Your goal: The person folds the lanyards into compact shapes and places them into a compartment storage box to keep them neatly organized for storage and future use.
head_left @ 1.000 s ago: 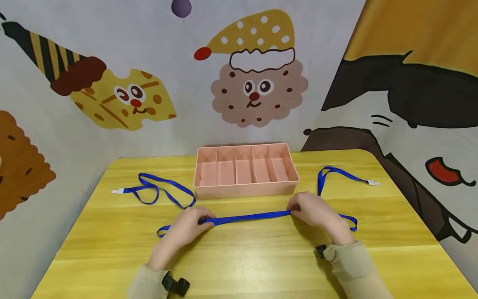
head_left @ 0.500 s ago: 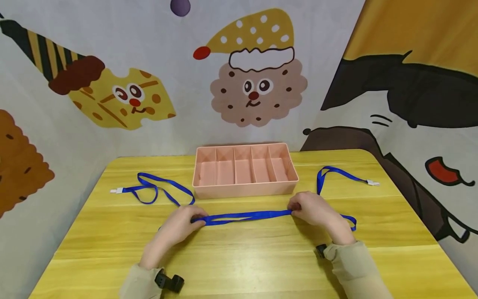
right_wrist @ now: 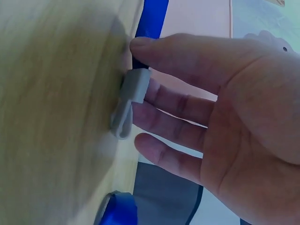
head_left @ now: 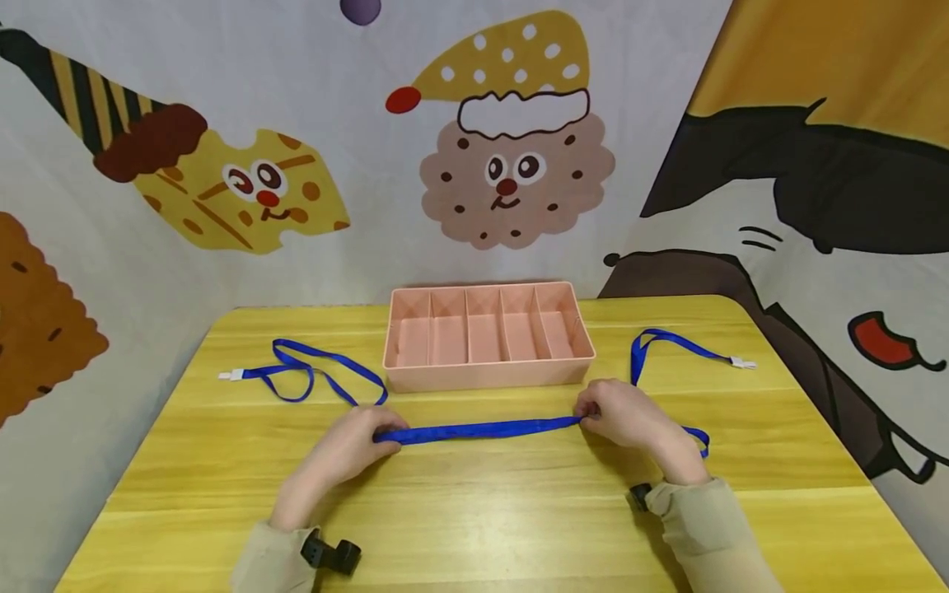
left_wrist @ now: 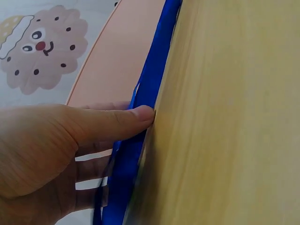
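A blue lanyard (head_left: 482, 430) stretches fairly straight across the table between both hands. Its left part is pinched by my left hand (head_left: 352, 445), thumb in front and fingers behind in the left wrist view, where the strap (left_wrist: 154, 61) runs on past the hand. At the other end my right hand (head_left: 626, 420) pinches the strap beside a pale plastic clip (right_wrist: 135, 86), which hangs below the thumb in the right wrist view. The lanyard's strands lie nearly together; its far left end is hidden behind my left hand in the head view.
Behind the lanyard stands a pink five-slot box (head_left: 489, 377). A second blue lanyard (head_left: 326, 354) lies looped at the left, with a white clip (head_left: 231, 375). Another blue lanyard (head_left: 667, 334) lies at the right, partly hidden by my right hand. A patterned cloth (head_left: 296, 82) hangs behind the table.
My left hand has slid left along the lanyard, lengthening the visible stretch. Its strands, spread apart half a second ago, now lie together. My right hand has stayed nearly in place.
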`<state>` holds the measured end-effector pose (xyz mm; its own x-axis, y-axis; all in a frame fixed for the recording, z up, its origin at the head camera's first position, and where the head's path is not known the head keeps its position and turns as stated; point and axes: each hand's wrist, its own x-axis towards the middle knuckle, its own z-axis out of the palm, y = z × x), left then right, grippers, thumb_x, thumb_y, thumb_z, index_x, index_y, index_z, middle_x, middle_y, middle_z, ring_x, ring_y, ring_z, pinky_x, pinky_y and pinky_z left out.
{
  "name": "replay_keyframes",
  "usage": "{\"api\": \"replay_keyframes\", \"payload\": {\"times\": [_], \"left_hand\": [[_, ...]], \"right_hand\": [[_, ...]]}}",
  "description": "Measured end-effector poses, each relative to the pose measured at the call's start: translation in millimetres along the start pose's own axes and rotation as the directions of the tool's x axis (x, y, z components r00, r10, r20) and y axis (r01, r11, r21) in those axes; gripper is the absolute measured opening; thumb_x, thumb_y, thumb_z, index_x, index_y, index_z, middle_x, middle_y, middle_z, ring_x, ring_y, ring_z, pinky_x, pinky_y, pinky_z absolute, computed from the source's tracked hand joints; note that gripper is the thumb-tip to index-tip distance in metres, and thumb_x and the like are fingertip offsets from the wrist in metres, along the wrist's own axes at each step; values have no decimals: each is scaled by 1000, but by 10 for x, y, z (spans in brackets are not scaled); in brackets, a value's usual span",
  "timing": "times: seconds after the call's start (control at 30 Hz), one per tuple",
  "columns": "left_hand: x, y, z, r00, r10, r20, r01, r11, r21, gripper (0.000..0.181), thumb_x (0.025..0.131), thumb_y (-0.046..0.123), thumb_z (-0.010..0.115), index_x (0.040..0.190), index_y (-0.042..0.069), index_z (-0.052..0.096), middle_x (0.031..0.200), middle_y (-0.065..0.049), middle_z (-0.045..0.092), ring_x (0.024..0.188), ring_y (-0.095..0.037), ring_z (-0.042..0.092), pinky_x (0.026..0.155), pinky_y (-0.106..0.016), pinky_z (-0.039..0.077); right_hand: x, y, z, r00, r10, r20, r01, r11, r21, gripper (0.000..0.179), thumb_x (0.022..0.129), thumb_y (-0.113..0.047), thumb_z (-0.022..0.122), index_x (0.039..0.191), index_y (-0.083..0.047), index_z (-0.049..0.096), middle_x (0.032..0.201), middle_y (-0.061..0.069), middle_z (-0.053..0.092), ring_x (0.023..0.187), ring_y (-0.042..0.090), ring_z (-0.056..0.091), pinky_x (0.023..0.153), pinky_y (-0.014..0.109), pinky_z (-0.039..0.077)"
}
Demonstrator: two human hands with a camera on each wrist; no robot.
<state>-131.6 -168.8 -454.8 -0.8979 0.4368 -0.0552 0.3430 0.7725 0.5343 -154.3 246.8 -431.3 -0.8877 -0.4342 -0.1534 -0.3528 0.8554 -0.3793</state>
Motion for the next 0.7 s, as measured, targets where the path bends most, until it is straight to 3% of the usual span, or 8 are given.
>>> {"api": "replay_keyframes", "payload": {"times": [0.27, 0.43, 0.53, 0.63, 0.7], "left_hand": [[-45, -63, -102, 999, -29, -25, 28, 998, -48, 8, 98, 18, 75, 103, 17, 81, 103, 2, 79, 98, -16, 71, 87, -39, 60], [-63, -61, -174, 999, -22, -25, 19, 994, -106, 10, 103, 20, 68, 105, 16, 77, 94, 3, 75, 77, -6, 60, 76, -28, 53], [-66, -43, -194, 999, -9, -33, 5, 993, -118, 16, 105, 18, 64, 115, 13, 76, 101, -1, 77, 79, -8, 63, 83, -34, 59], [-64, -32, -197, 999, 6, -54, -12, 994, -110, 23, 106, 18, 63, 124, 11, 75, 117, -4, 79, 98, -13, 70, 96, -45, 60], [-58, -28, -197, 998, 11, -54, -18, 992, -126, 25, 105, 20, 64, 126, 11, 74, 117, -4, 78, 96, -13, 68, 92, -39, 60]], "right_hand": [[-53, 34, -136, 997, -47, -62, 53, 993, 102, 6, 95, -10, 72, 96, -10, 78, 89, -3, 76, 81, 6, 61, 74, 26, 54], [-84, 75, -209, 991, -54, -126, 71, 988, 137, 13, 100, -9, 67, 103, -10, 80, 97, 1, 79, 85, 6, 65, 76, 26, 56], [-110, 86, -239, 982, -66, -178, 92, 985, 145, 14, 101, -9, 67, 106, -9, 80, 98, 4, 80, 85, 5, 66, 77, 27, 58], [-143, 75, -276, 974, -63, -216, 101, 980, 172, 13, 102, -9, 66, 107, -9, 79, 99, 6, 80, 88, 6, 68, 83, 35, 61], [-167, 62, -302, 970, -49, -237, 97, 976, 196, 14, 103, -9, 66, 109, -8, 78, 102, 8, 80, 92, 12, 71, 88, 41, 62]]}}
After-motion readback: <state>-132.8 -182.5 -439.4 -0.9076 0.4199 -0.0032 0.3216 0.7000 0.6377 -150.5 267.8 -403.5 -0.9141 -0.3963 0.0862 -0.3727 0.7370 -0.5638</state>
